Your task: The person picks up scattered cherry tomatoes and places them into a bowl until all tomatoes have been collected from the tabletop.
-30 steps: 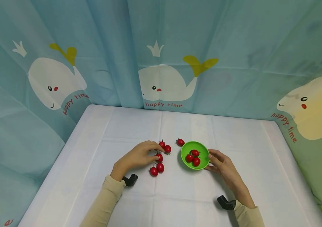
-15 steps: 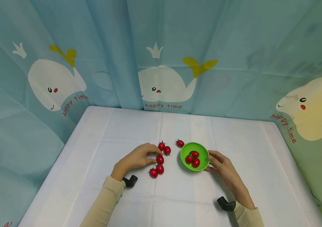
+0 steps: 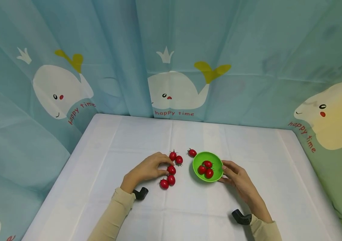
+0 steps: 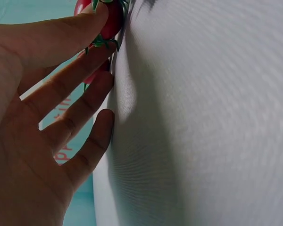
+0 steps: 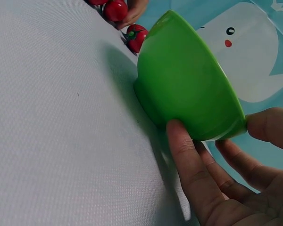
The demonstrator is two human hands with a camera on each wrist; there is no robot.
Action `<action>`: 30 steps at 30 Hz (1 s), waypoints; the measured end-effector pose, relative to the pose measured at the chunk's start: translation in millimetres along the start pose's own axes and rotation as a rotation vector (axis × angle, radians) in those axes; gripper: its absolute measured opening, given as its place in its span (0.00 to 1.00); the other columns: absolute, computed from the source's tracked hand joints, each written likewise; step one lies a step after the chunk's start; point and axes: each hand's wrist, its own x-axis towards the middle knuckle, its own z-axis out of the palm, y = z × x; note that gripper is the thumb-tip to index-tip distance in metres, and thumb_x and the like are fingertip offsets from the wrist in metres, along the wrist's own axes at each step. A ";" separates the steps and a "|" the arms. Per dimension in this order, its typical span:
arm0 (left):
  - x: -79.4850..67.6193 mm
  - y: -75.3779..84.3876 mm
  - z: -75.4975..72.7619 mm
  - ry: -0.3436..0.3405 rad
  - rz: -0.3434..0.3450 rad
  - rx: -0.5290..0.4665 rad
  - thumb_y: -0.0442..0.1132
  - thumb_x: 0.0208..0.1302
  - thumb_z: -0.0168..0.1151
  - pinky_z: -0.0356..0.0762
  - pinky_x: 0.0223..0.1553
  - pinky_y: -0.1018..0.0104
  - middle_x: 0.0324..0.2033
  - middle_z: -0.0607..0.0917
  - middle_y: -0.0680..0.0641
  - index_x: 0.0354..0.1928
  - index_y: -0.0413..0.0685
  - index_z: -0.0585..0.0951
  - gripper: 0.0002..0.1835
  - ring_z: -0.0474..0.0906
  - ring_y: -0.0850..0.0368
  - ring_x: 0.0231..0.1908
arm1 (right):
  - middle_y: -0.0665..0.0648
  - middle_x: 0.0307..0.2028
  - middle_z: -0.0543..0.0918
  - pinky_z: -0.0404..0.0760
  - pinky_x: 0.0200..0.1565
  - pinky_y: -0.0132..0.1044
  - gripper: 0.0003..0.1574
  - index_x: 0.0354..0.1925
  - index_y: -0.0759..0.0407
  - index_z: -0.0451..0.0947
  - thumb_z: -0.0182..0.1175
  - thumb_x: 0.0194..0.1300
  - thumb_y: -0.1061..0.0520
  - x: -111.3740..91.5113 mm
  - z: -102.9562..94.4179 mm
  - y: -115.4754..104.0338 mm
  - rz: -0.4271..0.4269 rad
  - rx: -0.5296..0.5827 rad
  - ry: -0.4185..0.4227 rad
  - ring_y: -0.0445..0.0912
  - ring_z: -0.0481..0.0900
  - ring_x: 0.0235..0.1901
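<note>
- A blue curtain (image 3: 249, 40) printed with whales hangs behind a table under a white cloth (image 3: 201, 221).
- The right hand (image 3: 239, 176) holds the one green bowl (image 3: 216, 162), thumb at its rim and fingers against its outer side, seemingly to steady it right of the loose fruit.
- The left hand (image 3: 147, 167) has thumb and forefinger narrowed on a cherry tomato (image 3: 171, 170), pinching it; its other fingers lie spread.
- Nine cherry tomatoes altogether: three (image 3: 208, 164) inside the bowl, whose curved sides probably stop them rolling; five by the left hand, the pinched one included; one (image 3: 192, 152) just beside the bowl.
</note>
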 end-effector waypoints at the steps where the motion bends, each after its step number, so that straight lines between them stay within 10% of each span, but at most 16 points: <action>1: 0.1 0.2 0.3 0.002 -0.001 0.003 0.42 0.66 0.74 0.78 0.64 0.57 0.52 0.88 0.58 0.54 0.57 0.87 0.15 0.78 0.60 0.54 | 0.66 0.66 0.74 0.89 0.53 0.39 0.36 0.73 0.72 0.62 0.54 0.82 0.49 -0.2 0.0 0.1 0.000 0.001 0.001 0.38 0.86 0.50; 20: -3.8 17.2 -3.9 0.051 -0.073 0.013 0.45 0.67 0.72 0.81 0.58 0.55 0.48 0.85 0.56 0.53 0.57 0.86 0.14 0.78 0.59 0.49 | 0.66 0.66 0.73 0.88 0.53 0.37 0.36 0.74 0.71 0.62 0.54 0.82 0.49 0.7 0.1 -0.7 0.008 0.010 -0.002 0.38 0.85 0.50; 30: 2.2 25.9 -3.6 0.171 0.045 0.055 0.43 0.65 0.75 0.83 0.53 0.58 0.44 0.86 0.54 0.54 0.54 0.85 0.17 0.81 0.54 0.47 | 0.64 0.64 0.75 0.89 0.52 0.38 0.35 0.73 0.72 0.62 0.55 0.81 0.50 0.9 -0.1 -0.9 0.010 0.013 0.004 0.38 0.86 0.49</action>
